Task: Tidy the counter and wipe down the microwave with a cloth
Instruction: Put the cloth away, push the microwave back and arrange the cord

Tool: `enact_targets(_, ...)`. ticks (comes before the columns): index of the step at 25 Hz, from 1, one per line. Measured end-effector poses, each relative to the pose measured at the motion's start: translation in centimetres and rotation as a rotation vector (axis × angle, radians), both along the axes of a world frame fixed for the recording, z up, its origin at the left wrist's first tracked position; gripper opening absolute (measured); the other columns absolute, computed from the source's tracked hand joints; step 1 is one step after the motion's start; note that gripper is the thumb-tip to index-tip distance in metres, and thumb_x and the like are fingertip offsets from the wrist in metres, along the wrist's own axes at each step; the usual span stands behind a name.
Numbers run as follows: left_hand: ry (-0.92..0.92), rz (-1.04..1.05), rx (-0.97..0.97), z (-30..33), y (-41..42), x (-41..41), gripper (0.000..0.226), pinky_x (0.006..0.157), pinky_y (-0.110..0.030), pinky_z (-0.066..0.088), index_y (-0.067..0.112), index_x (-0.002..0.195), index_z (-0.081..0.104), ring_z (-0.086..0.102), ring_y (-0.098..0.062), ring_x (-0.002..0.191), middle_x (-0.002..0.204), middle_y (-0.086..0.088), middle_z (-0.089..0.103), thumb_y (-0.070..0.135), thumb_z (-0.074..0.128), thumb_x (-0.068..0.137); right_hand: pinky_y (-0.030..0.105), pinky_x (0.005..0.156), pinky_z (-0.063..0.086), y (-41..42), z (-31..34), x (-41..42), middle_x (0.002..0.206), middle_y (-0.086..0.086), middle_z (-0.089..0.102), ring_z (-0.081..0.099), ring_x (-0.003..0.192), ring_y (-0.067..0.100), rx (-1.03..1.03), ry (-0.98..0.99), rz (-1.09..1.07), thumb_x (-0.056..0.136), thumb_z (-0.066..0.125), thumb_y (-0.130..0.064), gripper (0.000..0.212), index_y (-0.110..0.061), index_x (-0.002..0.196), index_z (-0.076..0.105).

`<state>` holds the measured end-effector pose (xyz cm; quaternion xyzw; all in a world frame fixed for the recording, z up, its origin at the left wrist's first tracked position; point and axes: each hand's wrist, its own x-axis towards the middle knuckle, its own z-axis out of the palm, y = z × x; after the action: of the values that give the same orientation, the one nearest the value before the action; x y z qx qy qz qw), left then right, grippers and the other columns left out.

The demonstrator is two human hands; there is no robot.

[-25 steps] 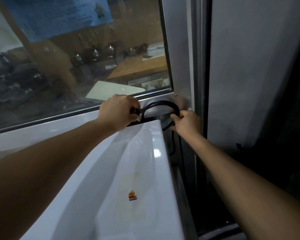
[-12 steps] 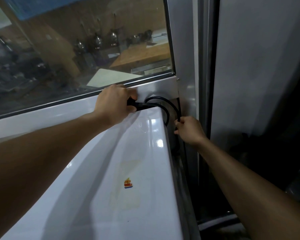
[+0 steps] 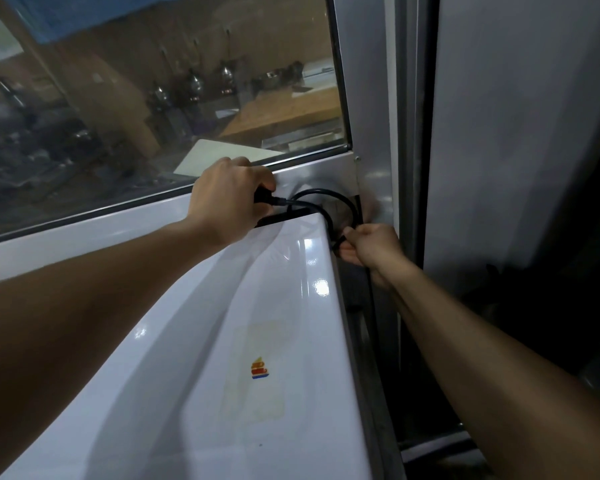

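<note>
Behind the white microwave (image 3: pixel 257 341), a left hand (image 3: pixel 229 199) grips the black plug (image 3: pixel 269 198) while the right hand (image 3: pixel 371 247) pinches its looped power cord (image 3: pixel 329 195) at the rear corner; a hard tug could kink it.

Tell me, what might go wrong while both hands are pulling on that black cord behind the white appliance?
The black cord bends in a tight loop between the left hand and the right hand; pulling harder could kink or strain it. It also passes over the back corner of the white appliance, where it might snag. The right hand works in a narrow gap beside the metal frame, so knuckles could get scraped.
</note>
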<state>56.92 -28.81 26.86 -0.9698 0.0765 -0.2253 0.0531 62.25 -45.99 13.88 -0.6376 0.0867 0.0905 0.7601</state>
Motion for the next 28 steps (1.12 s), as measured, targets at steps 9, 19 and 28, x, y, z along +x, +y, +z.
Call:
enact_targets(9, 0.018, -0.002, -0.011, -0.6, -0.3, 0.1, 0.025, 0.074, -0.039, 0.047, 0.021, 0.105, 0.068, 0.054, -0.031, 0.090, 0.098, -0.010, 0.059, 0.025, 0.069, 0.080, 0.032, 0.097, 0.042, -1.5, -2.2, -0.9, 0.134, 0.024, 0.051, 0.049, 0.125, 0.033, -0.084, 0.099, 0.264, 0.098, 0.036, -0.005, 0.035, 0.006, 0.128, 0.048)
enact_targets(19, 0.008, 0.035, -0.001, -0.8, -0.1, -0.1, 0.025, 0.067, -0.030, 0.035, 0.021, 0.102, 0.069, 0.052, -0.030, 0.087, 0.094, -0.009, 0.059, 0.026, 0.073, 0.078, 0.054, 0.108, 0.034, -4.0, -1.4, -2.0, 0.135, 0.017, 0.051, 0.045, 0.127, 0.038, -0.322, 0.011, 0.379, 0.100, 0.039, -0.011, 0.039, -0.015, 0.138, 0.042)
enact_targets(28, 0.018, 0.059, -0.075, -1.4, 0.6, -0.1, 0.021, 0.068, -0.031, 0.040, 0.023, 0.098, 0.067, 0.043, -0.020, 0.083, 0.090, -0.001, 0.049, 0.028, 0.072, 0.079, 0.032, 0.099, 0.036, -4.7, -1.3, -2.5, 0.142, 0.012, 0.045, 0.043, 0.129, 0.025, -0.323, -0.055, 0.348, 0.096, 0.047, -0.008, 0.047, -0.008, 0.142, 0.038)
